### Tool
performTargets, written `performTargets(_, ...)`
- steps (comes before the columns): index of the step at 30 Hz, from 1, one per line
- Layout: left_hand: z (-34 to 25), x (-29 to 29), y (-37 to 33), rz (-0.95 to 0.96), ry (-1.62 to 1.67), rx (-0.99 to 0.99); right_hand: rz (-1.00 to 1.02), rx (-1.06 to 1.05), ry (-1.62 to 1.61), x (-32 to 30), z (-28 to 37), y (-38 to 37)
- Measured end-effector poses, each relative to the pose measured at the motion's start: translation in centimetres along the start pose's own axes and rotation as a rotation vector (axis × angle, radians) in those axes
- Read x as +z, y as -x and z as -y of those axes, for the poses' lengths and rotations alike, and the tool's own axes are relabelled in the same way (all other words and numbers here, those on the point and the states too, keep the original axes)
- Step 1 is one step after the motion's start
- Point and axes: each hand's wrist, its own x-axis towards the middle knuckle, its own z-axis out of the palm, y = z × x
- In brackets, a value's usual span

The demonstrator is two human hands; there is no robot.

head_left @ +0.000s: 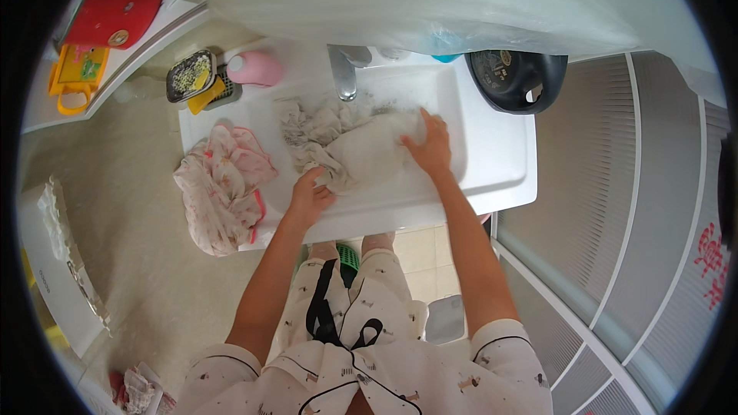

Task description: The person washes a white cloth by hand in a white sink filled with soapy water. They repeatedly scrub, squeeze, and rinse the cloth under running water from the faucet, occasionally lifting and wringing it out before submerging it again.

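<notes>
A wet, pale cloth (369, 146) lies in the white sink (496, 173), bunched and greyish on its left, smoother on its right. Cloudy water with dark specks surrounds it. At the basin's front left, my left hand (311, 198) rests against the near edge of the cloth, fingers loosely apart. Over the right end of the cloth, my right hand (432, 144) has its thumb and fingers spread. Both hands look open; whether the fingertips pinch any fabric is hard to see. Above the cloth stands a metal faucet (345, 77).
A pink-trimmed patterned garment (223, 188) hangs over the sink's left edge. Behind it are a pink bottle (255, 68) and a soap dish (192, 77). A black basin (519, 81) leans at the back right. A translucent plastic sheet (430, 4) hangs across the far side.
</notes>
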Motion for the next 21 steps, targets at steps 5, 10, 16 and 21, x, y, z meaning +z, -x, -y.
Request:
performTargets(5, -1.6, 9.6, 2.7, 0.233, 0.290, -0.203, 0.017, 0.392, 0.040, 9.4, 3.9, -0.3)
performTargets(10, -1.8, 5.0, -6.5, 0.788, 0.445, -0.129, 0.031, 0.147, -0.324, 8.1, 14.8, 5.5)
performTargets(16, 2.1, 3.8, -11.4, 0.832, 0.412, 0.155, 0.019, 0.087, -0.133, 6.0, 15.2, 3.5)
performTargets(21, 0.1, 10.4, -5.8, 0.383, 0.288, 0.120, 0.098, 0.123, 0.039, 5.9, 4.9, -2.2)
